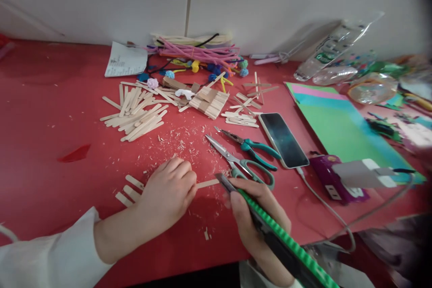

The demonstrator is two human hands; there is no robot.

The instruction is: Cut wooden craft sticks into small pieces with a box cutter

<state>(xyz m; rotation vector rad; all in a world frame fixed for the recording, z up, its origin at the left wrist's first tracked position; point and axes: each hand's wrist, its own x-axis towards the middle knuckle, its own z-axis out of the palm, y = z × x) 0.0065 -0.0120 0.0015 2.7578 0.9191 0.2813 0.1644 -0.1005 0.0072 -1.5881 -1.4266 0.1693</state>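
Observation:
My left hand [168, 189] is closed over a wooden craft stick [207, 183], whose end sticks out to the right. In my right hand [256, 220] is a green and black utility knife [286, 236]. Its blade [225, 182] meets the free end of the stick; whether it is cutting in cannot be made out. Beside my left wrist lie a few loose sticks [131, 192], partly covered by the hand. Wood shavings [178, 146] are scattered beyond my hands. Scissors [241, 162] and teal-handled pliers [253, 146] lie just past the knife's tip.
Behind are a pile of craft sticks [138, 112], a bundled stack [209, 102] and pink pipe cleaners [199, 51]. To the right lie a phone [284, 139] with a cable, a purple box [337, 180] under a white charger [364, 173], coloured paper [340, 121] and a plastic bottle [324, 56].

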